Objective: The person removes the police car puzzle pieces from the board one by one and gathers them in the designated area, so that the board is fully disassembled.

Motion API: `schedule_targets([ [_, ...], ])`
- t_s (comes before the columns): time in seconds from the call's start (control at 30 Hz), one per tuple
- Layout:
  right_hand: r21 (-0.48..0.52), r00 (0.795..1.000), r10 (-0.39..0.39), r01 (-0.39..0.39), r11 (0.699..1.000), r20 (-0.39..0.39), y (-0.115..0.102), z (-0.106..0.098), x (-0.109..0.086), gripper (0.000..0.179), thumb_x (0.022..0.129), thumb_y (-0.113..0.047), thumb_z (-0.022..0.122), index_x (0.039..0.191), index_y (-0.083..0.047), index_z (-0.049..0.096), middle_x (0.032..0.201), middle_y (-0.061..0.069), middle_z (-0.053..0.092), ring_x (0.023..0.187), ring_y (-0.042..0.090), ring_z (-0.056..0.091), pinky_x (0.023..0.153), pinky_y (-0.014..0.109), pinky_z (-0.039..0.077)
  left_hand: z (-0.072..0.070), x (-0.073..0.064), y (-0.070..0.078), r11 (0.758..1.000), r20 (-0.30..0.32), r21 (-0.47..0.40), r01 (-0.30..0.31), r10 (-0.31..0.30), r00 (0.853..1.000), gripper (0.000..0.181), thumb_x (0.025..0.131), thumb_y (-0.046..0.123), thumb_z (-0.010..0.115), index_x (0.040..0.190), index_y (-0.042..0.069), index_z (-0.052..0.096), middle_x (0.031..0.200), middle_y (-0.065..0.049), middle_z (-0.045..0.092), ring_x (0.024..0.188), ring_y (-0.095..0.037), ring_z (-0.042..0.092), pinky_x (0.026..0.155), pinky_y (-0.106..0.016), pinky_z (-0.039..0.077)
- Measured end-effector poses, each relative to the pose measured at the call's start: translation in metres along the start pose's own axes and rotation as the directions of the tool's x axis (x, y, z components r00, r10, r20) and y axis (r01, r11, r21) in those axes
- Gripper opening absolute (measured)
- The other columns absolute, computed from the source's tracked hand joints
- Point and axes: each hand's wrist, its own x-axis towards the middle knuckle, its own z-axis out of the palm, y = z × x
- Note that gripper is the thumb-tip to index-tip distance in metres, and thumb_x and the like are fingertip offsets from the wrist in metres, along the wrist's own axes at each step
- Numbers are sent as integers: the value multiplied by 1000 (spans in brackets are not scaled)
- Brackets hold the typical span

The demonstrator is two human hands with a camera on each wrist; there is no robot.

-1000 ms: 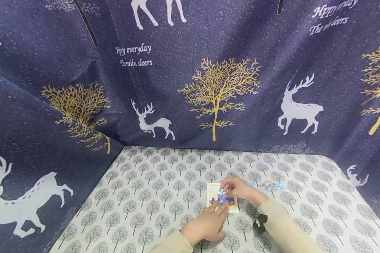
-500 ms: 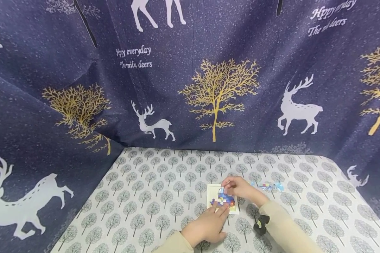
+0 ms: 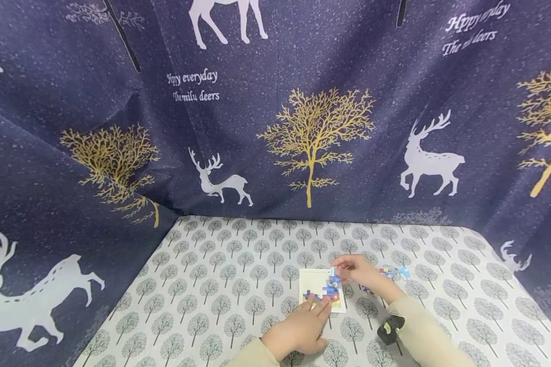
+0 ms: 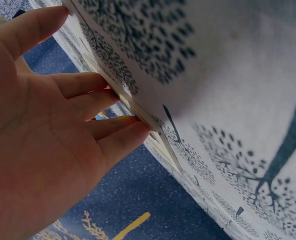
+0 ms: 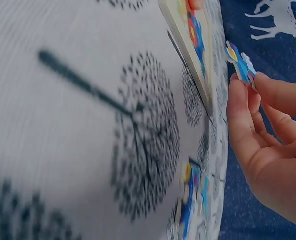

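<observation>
My right hand pinches a blue puzzle piece between thumb and fingers, held up above the board in the right wrist view. In the head view that piece overlaps the upper right corner of a white-framed puzzle board. Blue pieces with a red spot lie along the board's lower and right parts; its upper left shows bare cream. My left hand rests its outstretched fingertips on the board's near edge. In the left wrist view those fingers lie straight against the thin board edge.
Loose puzzle pieces lie on the tree-print tablecloth right of the board, partly behind the right forearm. A dark blue deer-print curtain hangs behind and left of the table. The right sleeve carries a black wrist device.
My right hand has shifted right with the puzzle piece, from over the board's middle to its upper right corner, uncovering more of the picture. My left hand has stayed in place.
</observation>
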Motion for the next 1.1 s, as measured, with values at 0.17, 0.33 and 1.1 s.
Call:
schedule_targets([
  [0.17,77,998,59,-56,995,-34,3,-16,-11,33,92,-6,61,120,11,57,97,14,62,83,27,67,71,36,60,2,0,0,1000,-9,-1,7,-7,1000,75,88,46,62,149,10,36,157,-3,27,142,-34,27,112,-38,33],
  [0.33,125,994,66,-56,991,-82,6,-30,-25,35,92,-2,60,122,15,52,101,19,59,85,26,67,72,37,59,4,1,-1,1000,-15,-8,-3,3,1000,75,89,45,61,149,9,36,157,-3,27,142,-35,27,113,-37,31],
  [1.1,72,953,220,-210,975,-208,32,-75,-85,38,86,-1,65,115,20,52,93,13,62,76,21,68,72,32,59,5,1,0,1000,-25,19,17,-16,1000,76,88,47,62,149,9,36,156,-2,28,141,-33,28,113,-37,31],
])
